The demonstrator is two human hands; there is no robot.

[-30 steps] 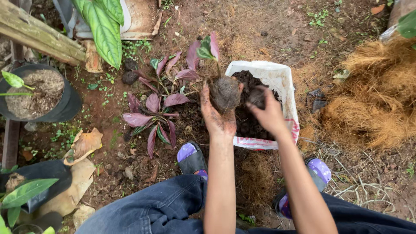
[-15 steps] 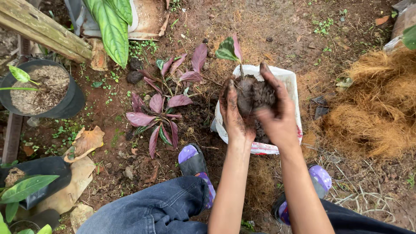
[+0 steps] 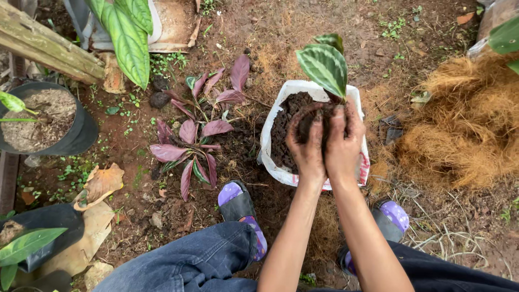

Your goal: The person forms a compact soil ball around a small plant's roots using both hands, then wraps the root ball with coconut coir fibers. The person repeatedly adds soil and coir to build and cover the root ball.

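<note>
Leftmost, a black pot [image 3: 81,135] of pale soil sits by the frame edge, with a purple-leaved plant [image 3: 192,143] lying on the bare ground to its right. Your left hand [image 3: 307,146] is cupped around a dark root ball [image 3: 311,121], and your right hand [image 3: 343,143] presses against the same clump from the other side; both hands grasp it together. The seedling [image 3: 324,65] stands with its long axis roughly upright, its striped green leaves pointing up towards the camera and away from you. It sits over the white grow bag [image 3: 275,157], within its mouth. Root ball base: hidden by fingers. Stem: hard to make out behind the leaf. Coconut fibre [image 3: 465,130] is piled to the right.
</note>
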